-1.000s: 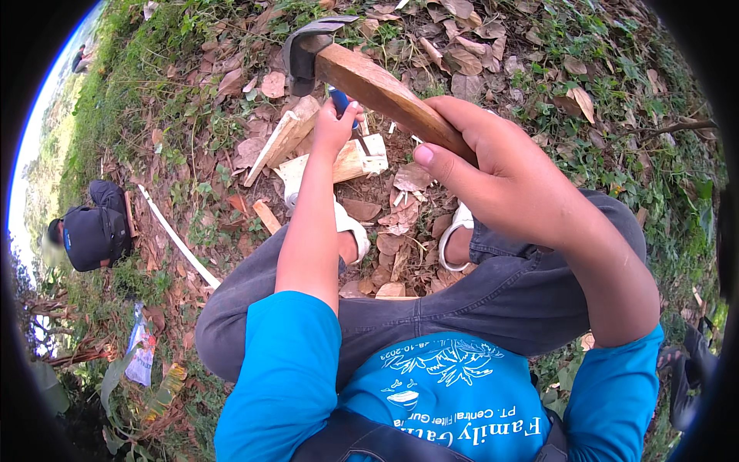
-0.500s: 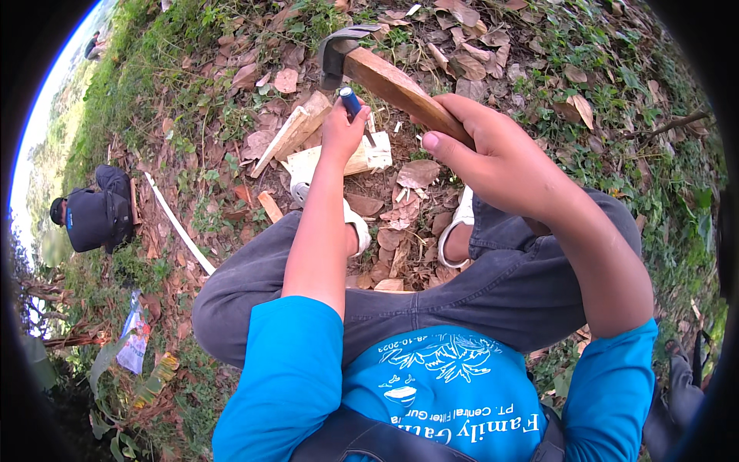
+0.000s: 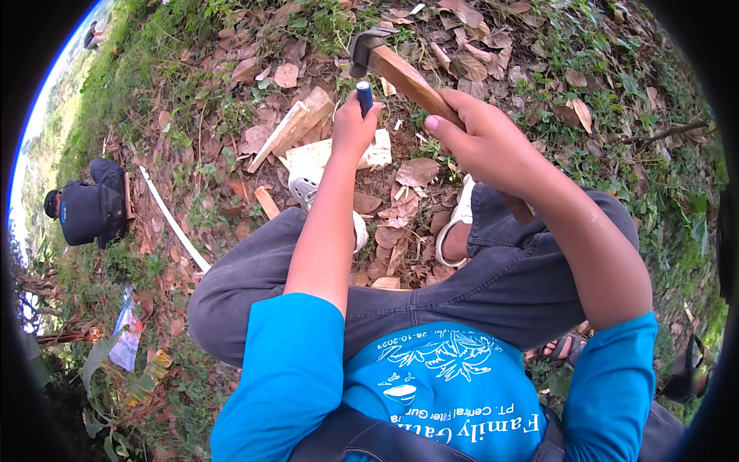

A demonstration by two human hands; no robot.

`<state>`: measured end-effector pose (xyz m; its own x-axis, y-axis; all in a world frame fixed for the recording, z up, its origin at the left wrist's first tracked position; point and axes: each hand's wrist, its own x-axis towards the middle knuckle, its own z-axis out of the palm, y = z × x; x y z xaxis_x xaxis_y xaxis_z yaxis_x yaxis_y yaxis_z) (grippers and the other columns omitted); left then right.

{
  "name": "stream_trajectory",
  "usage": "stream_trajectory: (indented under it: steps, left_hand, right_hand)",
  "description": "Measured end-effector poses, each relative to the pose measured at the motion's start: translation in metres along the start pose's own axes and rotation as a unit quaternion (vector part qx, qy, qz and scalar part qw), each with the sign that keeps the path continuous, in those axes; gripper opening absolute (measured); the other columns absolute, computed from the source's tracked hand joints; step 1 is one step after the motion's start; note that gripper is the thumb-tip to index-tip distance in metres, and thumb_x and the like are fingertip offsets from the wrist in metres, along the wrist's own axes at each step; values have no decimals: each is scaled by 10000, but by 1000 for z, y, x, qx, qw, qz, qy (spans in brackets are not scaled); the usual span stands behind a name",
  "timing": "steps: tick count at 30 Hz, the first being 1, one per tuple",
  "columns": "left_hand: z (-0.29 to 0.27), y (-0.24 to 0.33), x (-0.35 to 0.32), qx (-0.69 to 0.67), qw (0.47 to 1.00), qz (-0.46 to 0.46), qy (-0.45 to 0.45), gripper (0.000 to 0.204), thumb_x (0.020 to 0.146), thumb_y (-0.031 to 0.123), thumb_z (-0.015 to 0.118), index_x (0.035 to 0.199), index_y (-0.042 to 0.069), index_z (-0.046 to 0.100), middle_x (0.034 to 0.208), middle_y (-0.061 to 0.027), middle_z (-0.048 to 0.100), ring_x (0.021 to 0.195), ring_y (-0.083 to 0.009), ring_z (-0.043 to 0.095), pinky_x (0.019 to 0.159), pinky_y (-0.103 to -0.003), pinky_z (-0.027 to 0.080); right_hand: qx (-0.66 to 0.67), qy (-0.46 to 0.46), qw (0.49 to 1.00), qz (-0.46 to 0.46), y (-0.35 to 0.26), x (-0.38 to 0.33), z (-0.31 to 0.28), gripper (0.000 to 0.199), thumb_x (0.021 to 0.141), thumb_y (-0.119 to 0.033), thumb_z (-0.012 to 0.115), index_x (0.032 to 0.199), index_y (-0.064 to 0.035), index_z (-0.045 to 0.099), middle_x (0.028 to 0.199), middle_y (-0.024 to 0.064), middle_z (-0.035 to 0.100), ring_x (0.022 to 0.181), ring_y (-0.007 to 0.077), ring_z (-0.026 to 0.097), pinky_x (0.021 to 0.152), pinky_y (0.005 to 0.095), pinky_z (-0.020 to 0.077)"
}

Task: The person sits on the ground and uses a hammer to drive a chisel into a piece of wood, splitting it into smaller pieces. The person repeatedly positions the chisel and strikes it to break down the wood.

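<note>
My left hand (image 3: 352, 132) is closed around the blue handle of a chisel (image 3: 364, 97), held nearly upright over a pale block of wood (image 3: 377, 152). The chisel's blade is hidden behind my fingers. In my right hand (image 3: 483, 142) is the wooden handle of a claw hammer (image 3: 408, 81). Its dark metal head hangs just above the chisel's butt, with a small gap showing. A second, rougher split piece of wood (image 3: 296, 128) lies beside the block, on its far left side. My left forearm covers part of the block.
White clogs (image 3: 302, 189) are on my feet, close to the block. Dry leaves (image 3: 418, 172) and wood chips cover the ground. A pale strip (image 3: 173, 219) lies left, near a seated person (image 3: 92, 208) and a plastic bag (image 3: 127, 339). Another person's sandalled foot (image 3: 566, 348) shows behind my right elbow.
The chisel has shifted slightly right and its blade has gone out of sight. The hammer head has moved right, over the chisel's butt. A sandalled foot has come into view at lower right.
</note>
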<state>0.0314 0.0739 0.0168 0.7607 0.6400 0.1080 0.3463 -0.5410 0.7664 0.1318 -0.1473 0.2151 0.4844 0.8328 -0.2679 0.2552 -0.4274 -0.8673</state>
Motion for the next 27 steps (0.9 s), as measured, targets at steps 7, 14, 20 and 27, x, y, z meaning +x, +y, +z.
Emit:
stream_trajectory:
  steps: [7,14,20,27]
  left_hand:
    - [0,-6,-5,-13,1000,14,6,276,905,258,735,1042,46,623,886,-175,712,839,-383,695,757,-453,532]
    - [2,-2,-2,-44,999,15,-17,279,909,283,735,1021,43,646,872,-161,716,804,-342,709,744,-419,543]
    - [3,-15,-1,-36,999,27,-4,301,916,296,755,1081,60,665,834,-67,717,730,-171,677,696,-324,524]
    - [9,-28,0,-53,998,-18,-26,310,904,246,750,1139,63,665,889,-92,736,786,-198,706,721,-348,533]
  right_hand:
    - [43,196,963,-179,-34,16,9,273,1038,-233,576,1213,-24,568,794,32,556,661,123,498,612,301,432]
    - [-130,54,990,32,26,35,36,273,996,-201,550,1174,4,580,935,285,683,911,439,690,773,518,499]
    - [40,219,961,-163,-27,28,9,251,1012,-216,597,1159,-16,562,784,127,632,696,197,622,654,378,486]
    - [-157,-40,985,55,40,29,34,296,1002,-226,598,1208,-15,573,838,166,630,767,294,635,719,427,486]
